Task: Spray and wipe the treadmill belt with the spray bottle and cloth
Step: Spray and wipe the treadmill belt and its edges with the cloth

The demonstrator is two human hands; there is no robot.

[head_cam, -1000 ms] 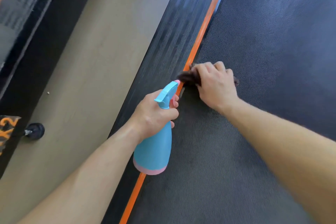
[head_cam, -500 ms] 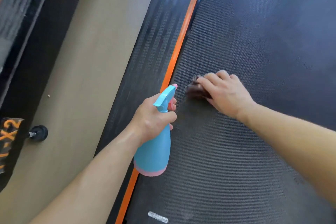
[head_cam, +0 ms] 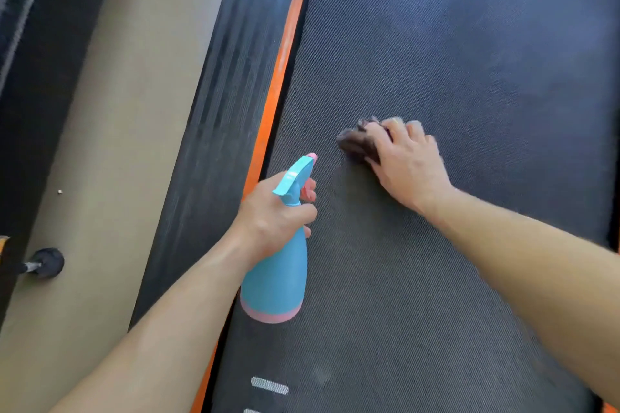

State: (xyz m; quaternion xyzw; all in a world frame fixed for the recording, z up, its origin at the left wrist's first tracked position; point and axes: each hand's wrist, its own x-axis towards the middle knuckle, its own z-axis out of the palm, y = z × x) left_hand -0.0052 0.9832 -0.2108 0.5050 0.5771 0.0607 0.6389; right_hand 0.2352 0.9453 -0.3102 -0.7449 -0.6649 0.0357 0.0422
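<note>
Smeared, covered, cropped.
Shows only a dark crumpled edge of the cloth point(head_cam: 355, 144) past the right grip point(head_cam: 407, 168), with fingertips point(head_cam: 414, 126) smeared; buries the spray bottle point(head_cam: 275, 282) neck inside the left grip point(head_cam: 268, 214); leaves the pale speck point(head_cam: 60, 191) on the floor point(head_cam: 117, 144) too small to identify; crops the treadmill belt point(head_cam: 469, 77) at top, right and bottom edges.

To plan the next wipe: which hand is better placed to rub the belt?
Right. The right hand holds the cloth against the belt; the left hand grips the spray bottle.
</note>
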